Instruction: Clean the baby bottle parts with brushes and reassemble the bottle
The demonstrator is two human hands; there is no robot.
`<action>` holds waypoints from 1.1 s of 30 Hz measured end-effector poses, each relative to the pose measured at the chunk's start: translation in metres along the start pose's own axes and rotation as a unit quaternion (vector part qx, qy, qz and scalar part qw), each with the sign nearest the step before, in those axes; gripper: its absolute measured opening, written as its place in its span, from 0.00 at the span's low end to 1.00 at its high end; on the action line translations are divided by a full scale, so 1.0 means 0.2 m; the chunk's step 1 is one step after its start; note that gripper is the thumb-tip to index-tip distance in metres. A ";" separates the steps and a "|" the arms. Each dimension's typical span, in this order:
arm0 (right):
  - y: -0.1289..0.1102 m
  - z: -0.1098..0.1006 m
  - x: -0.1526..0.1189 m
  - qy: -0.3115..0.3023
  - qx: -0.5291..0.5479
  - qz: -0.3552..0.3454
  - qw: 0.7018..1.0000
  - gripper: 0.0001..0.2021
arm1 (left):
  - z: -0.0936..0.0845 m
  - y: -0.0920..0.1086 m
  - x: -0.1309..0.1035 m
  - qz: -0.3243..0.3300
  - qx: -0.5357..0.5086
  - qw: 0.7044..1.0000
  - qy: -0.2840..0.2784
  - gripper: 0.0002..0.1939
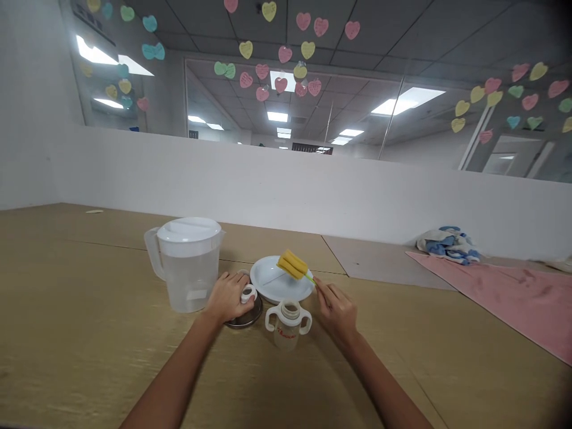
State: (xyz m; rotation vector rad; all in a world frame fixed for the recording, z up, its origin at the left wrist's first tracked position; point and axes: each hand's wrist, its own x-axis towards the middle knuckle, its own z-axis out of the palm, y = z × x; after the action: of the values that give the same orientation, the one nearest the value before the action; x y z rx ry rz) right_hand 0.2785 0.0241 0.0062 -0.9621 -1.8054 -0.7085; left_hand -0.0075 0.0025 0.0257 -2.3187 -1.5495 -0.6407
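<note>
Beside red-lettered bottle (285,339), right grip (339,308) closed on sponge brush (292,264), left grip (229,297) on white ring (252,290).

Clear matt plastic pitcher (191,274); glossy white plate (272,280); porous yellow sponge (292,264); crumpled cloth (449,245); smooth matt wall (268,185).

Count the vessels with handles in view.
2: the lidded pitcher, left of the left hand, and the two-handled bottle, right of it. The dark metal item under that hand is partly hidden.

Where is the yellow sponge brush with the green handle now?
In the head view, the yellow sponge brush with green handle is near the centre, held in the right hand, its sponge above the round white plate.
</note>
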 end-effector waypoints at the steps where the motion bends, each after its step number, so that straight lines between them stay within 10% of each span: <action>1: 0.00 0.00 0.00 0.003 -0.001 0.000 1.000 0.14 | 0.00 0.00 0.00 -0.004 0.004 1.000 -0.003 0.13; 11: 0.01 0.01 -0.01 -0.008 -0.001 0.014 1.000 0.14 | 0.02 -0.01 -0.01 -0.018 0.007 0.997 -0.070 0.13; 16: -0.01 -0.01 0.00 -0.001 -0.002 0.023 1.000 0.14 | 0.00 0.00 -0.01 -0.004 -0.027 0.998 0.056 0.16; 22: -0.01 -0.03 0.00 -0.004 0.018 0.038 0.999 0.19 | 0.05 0.29 -0.04 0.169 -0.145 0.960 0.167 0.20; 27: -0.01 -0.03 0.00 0.005 0.020 0.042 0.999 0.18 | 0.16 0.50 -0.06 0.156 -0.275 0.936 0.153 0.19; 33: 0.01 -0.01 -0.01 0.006 0.019 0.053 0.998 0.17 | 0.28 0.50 -0.06 0.116 -0.413 0.897 0.103 0.23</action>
State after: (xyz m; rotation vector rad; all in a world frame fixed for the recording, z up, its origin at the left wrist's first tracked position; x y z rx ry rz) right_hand 0.2807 0.0230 0.0052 -1.0184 -1.7379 -0.6114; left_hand 0.0927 -0.0197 -0.0270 -2.7951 -0.9643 -1.6647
